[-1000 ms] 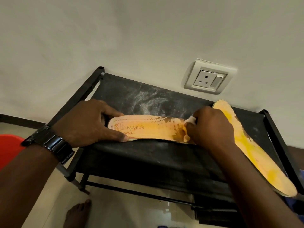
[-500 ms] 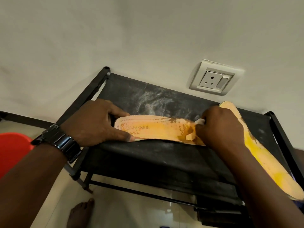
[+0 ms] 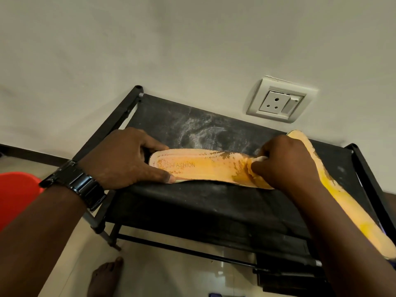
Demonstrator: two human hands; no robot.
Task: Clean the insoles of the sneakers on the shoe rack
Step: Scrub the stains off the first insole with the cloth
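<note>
- My left hand [image 3: 126, 159] gripped the heel end of the orange insole [image 3: 205, 166], the end printed FASHION. The thumb pressed on its near edge and the fingers curled over its far edge.
- My right hand [image 3: 285, 163] was closed round a small pale wiping pad [image 3: 260, 158] and pressed it onto the forward part of the insole. I could not tell whether the pad was cloth or sponge.
- The insole lay flat and lengthwise across the middle of the shoe rack [image 3: 128, 112], on its top shelf [image 3: 192, 211].
- A second orange insole [image 3: 342, 202] lay at the right end of the shoe rack, running from the back edge toward the front corner and passing behind my right wrist.
- Brown soiling showed just beside the pad, so I judged this area to be the work in hand.
- Recommended method:
  - Stroke along the length of the insole, away from the anchoring hand, so that it does not buckle.
  - Hold the heel pinned throughout.
  - Use moderate pressure, because the shelf looked like fabric and would probably give under load.
  - Refold the pad when it is soiled.
- The top shelf was black, with a whitish dusty smear behind the insole.
- A pale wall rose behind the shoe rack and carried a white socket plate [image 3: 278, 101] above the rack's right rear.
- Glossy floor tiles [image 3: 171, 273] lay below and in front of the shoe rack, with a bare foot [image 3: 105, 277] on them.
- A red object [image 3: 15, 196], cut off by the frame, stood left of the shoe rack.
- A dark wristwatch [image 3: 79, 185] sat on my left wrist.
</note>
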